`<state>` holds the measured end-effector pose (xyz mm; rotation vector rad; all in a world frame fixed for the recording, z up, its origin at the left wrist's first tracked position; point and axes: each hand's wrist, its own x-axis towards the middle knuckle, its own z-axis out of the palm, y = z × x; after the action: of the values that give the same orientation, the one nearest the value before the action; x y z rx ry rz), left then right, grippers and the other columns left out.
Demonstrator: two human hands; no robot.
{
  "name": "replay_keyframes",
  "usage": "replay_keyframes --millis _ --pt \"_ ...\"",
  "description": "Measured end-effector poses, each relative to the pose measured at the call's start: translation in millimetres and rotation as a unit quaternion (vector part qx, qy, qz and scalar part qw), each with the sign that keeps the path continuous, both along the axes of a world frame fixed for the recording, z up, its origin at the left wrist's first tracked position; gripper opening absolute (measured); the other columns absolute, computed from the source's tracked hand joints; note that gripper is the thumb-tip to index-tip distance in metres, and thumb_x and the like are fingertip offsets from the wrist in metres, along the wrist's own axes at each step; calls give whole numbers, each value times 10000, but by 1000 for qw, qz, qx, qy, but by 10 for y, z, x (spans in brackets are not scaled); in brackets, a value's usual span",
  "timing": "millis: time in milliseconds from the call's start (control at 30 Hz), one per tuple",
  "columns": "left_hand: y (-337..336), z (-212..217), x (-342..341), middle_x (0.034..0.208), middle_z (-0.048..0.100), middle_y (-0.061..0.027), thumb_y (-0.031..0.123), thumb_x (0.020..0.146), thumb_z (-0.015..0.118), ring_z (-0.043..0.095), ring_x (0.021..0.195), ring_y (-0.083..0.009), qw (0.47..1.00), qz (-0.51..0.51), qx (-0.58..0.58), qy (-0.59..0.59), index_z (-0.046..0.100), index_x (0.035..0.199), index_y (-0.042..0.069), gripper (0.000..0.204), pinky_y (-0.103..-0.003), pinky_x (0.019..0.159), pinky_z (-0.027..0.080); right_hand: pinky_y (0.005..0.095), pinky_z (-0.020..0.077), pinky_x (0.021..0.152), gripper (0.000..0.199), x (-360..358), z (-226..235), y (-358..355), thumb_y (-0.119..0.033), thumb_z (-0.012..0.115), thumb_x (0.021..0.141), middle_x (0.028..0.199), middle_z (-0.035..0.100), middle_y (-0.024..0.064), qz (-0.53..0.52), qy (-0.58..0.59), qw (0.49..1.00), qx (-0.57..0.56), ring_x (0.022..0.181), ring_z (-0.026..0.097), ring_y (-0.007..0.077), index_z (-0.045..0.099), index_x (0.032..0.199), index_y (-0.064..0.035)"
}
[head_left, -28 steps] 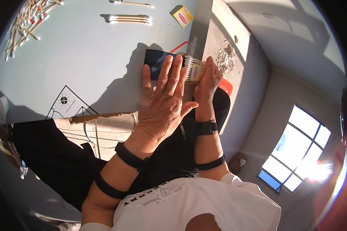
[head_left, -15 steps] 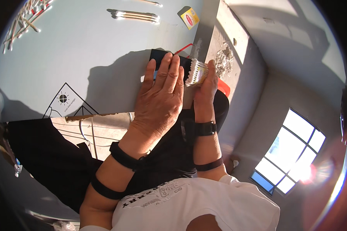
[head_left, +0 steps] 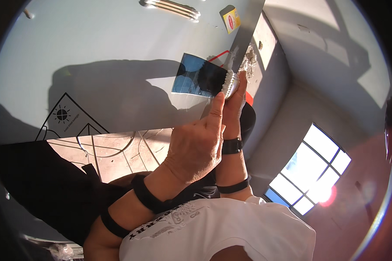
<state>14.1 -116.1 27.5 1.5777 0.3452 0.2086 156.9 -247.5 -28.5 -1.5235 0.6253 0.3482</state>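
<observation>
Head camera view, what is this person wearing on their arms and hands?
Both hands are bare, no gloves. The left hand has a black band at the wrist and a second black band higher up the forearm. The right hand has a black watch-like strap at the wrist and a thinner black band further up. The arms come out of a white short-sleeved shirt with dark print.

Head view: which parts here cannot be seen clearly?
- Right hand: mostly hidden behind the left hand.
- White ribbed object: partly covered by the fingers; its kind is unclear.
- Metal pieces: cut off by the upper edge.
- Yellow packet: too small for detail.
</observation>
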Motion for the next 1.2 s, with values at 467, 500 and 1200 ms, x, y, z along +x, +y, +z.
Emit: replay_keyframes --millis 467,500,1200 --pt "-32 -137 18 732 623 -178 39 836 654 619 596 -315 1000 -17 5 25 460 1349 -38 554 -404 559 509 245 486 558 328 -111 122 271 -420 619 911 726 602 4 -8 -68 995 -74 607 577 105 585 864 -98" --pt "-35 -146 24 736 624 -171 43 840 654 617 587 -305 1000 -15 9 24 462 1345 -42 546 -399 549 507 244 473 543 314 -137 161 338 -385 601 935 700 589 -1 -9 -105 988 -117 583 559 98 580 825 -91" --pt "-235 -203 225 1543 261 -187 466 811 637 213 1452 -303 914 -164 369 -26 361 1436 -10 832 -442 1197 132 233 471 638 306 -12 180 97 -287 654 931 804 613 11 98 -242 955 -140 719 553 67 623 1020 4"
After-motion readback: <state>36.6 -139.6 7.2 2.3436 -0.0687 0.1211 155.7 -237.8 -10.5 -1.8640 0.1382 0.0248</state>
